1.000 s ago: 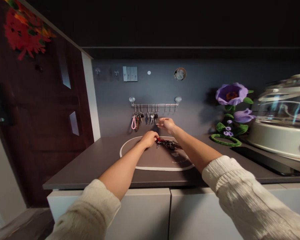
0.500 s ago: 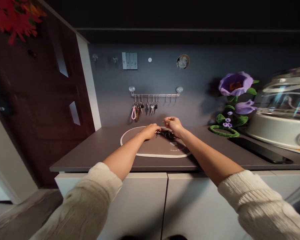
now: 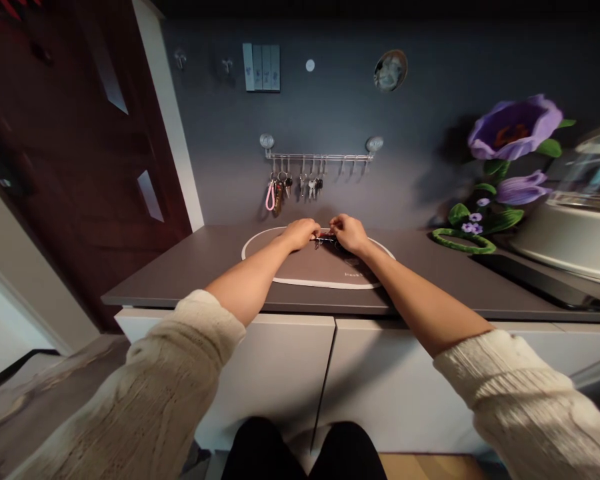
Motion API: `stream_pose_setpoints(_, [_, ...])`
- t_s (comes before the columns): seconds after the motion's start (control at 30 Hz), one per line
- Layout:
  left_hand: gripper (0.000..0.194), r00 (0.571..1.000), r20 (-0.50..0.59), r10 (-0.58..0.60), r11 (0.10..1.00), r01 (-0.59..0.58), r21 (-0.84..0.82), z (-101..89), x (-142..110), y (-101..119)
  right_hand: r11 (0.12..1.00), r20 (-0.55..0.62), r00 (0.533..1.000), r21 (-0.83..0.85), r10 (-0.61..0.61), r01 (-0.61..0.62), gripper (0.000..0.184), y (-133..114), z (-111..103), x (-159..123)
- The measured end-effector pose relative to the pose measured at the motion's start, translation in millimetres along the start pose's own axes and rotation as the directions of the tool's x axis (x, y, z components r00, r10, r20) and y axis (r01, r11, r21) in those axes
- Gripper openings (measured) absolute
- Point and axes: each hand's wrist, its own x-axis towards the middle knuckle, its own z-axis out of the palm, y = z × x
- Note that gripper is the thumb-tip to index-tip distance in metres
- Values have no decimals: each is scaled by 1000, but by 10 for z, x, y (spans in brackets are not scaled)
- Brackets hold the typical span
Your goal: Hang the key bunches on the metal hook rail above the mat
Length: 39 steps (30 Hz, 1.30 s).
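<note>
A small bunch of dark and silvery keys (image 3: 324,239) is over the pinkish-brown mat (image 3: 305,265), between my two hands. My left hand (image 3: 300,234) is closed, its fingertips gripping the left end of the bunch. From the other side my right hand (image 3: 349,233) pinches the right part, with its fingers bent inward. The hands partly cover the bunch, so its details are hard to make out. Behind them, several sets of keys (image 3: 287,185), one with a pink strap, hang on the left hooks of a clear rail (image 3: 320,158) on the wall.
On the right of the dark countertop (image 3: 190,260) stand a purple fabric flower (image 3: 517,137) with a green ring base and a cream appliance (image 3: 570,230). A black phone (image 3: 540,283) lies before them. A dark red door (image 3: 100,167) is on the left.
My right hand has come down from above the bunch to pinch it. My left hand stays at the left end. The camera view has tilted downward.
</note>
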Motion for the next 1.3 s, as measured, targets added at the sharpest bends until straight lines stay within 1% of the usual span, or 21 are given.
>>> stream_pose_setpoints(0.33, [14,1000,-30,2,1000,-2,9,-36,-5,-34,999,19,1000,-45,-22,23,22,15,21,16])
stream_pose_setpoints(0.53, [12,998,-49,-28,1000,28,-13,-78,4,-39,998,28,999,-58,-31,33,22,8,16,18])
stream_pose_setpoints(0.77, [13,989,-107,-99,993,90,-82,-114,13,-19,998,30,999,-54,-30,31,22,1,9,10])
stream_pose_setpoints(0.9, [11,978,-156,-142,972,108,-209,-136,22,7,998,24,999,-53,-36,37,21,3,7,18])
stream_pose_setpoints(1.0, [10,964,-165,-208,928,141,-344,-150,28,30,998,26,999,-49,-33,35,20,9,8,20])
stream_pose_setpoints(1.1, [8,947,-168,-274,857,161,-489,-155,30,48,999,30,999,-38,-27,28,20,11,7,16])
stream_pose_setpoints(1.23, [5,926,-144,-349,699,155,-699,-168,22,81,1000,25,1000,-20,-17,18,18,0,0,13])
stream_pose_setpoints(1.3, [5,918,-117,-380,619,158,-770,-183,16,101,1000,19,1000,-1,-17,17,18,-16,-8,9])
